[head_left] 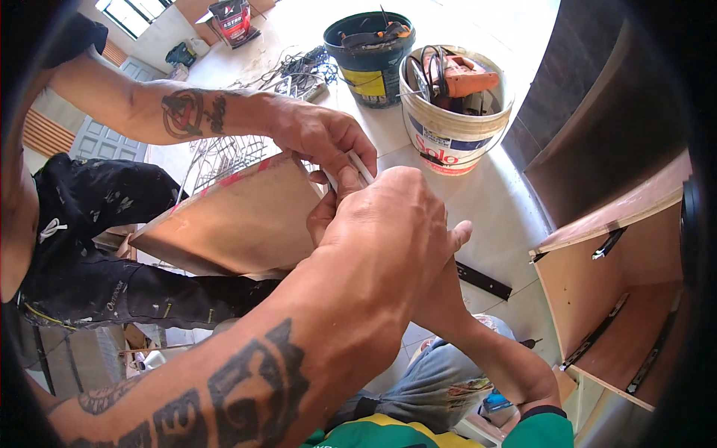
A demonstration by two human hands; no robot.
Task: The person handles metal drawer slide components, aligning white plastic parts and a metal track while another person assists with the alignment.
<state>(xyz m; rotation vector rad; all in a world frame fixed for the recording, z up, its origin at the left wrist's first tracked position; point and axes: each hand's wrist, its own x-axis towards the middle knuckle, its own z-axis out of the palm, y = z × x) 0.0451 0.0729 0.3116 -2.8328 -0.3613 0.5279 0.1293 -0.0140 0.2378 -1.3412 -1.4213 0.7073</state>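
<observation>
My right forearm comes from the green sleeve at lower right. My right hand is mostly hidden behind another person's large tattooed hand; only a thumb stretches out at its side, and any grip is hidden. My left hand does not show. The other person, in paint-marked black trousers, reaches in from the left with both tattooed arms. That person's far hand and near hand meet around a slim white piece, too covered to name. Just behind them is a tilted brown wooden panel.
A dark green bucket and a white bucket holding an orange power tool stand beyond the hands. A black drawer runner lies on the tiles. At right is an open wooden cabinet with runners inside. Cables lie far left.
</observation>
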